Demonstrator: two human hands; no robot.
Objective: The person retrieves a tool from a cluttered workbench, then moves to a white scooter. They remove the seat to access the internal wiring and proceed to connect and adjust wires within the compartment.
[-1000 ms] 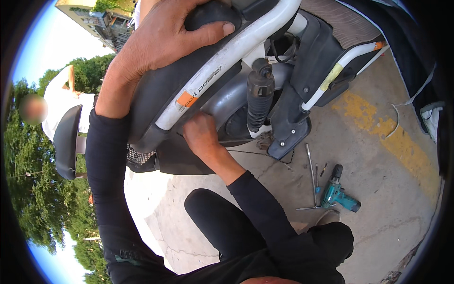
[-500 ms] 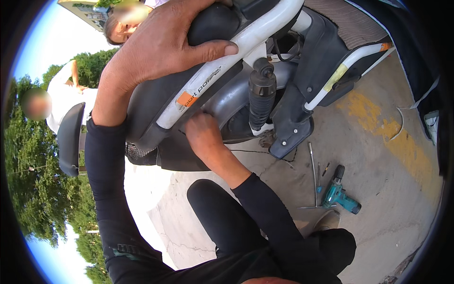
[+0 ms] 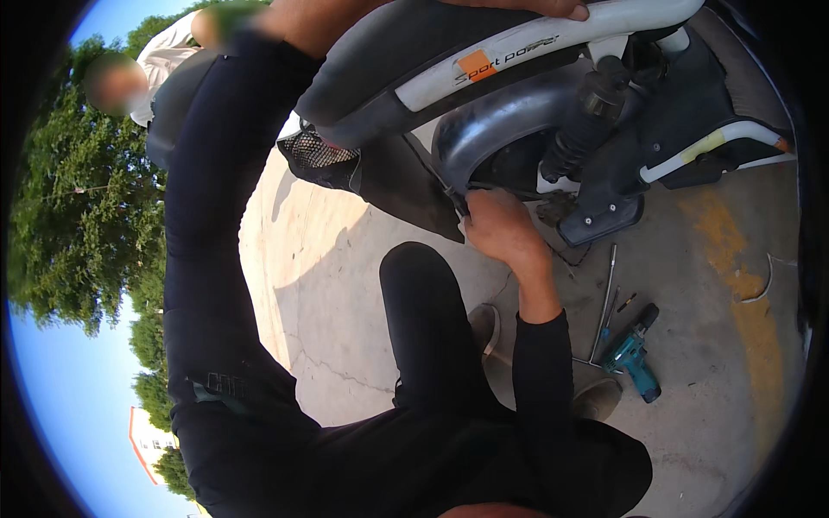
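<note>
A scooter with a white side rail [image 3: 484, 73] and dark body fills the upper middle and right. My left hand [image 3: 518, 5], mostly cut off by the top edge, is closed over the rail with a fingertip on it. Low beside the scooter's rounded grey wheel [image 3: 471, 129], my right hand [image 3: 505, 229] is closed around the thick end of a thin dark rod or cable [image 3: 429, 164]; its kind is unclear. A dark mudflap [image 3: 410, 186] hangs left of that hand. Right of the wheel are the black shock absorber [image 3: 587, 121] and a dark footrest plate [image 3: 609, 223].
On the concrete at right lie a teal cordless drill [image 3: 635, 358], a long metal T-shaped wrench [image 3: 606, 298] and a small bit [image 3: 628, 301]. A white strip [image 3: 764, 281] lies near worn yellow paint [image 3: 734, 259]. A person in white [image 3: 164, 56] is at upper left, beside a dark seat-like shape [image 3: 177, 104].
The view has shifted, so the scooter sits further right and higher. My right hand has moved down from beside the rail to the mudflap's edge. My left hand stays on the rail.
</note>
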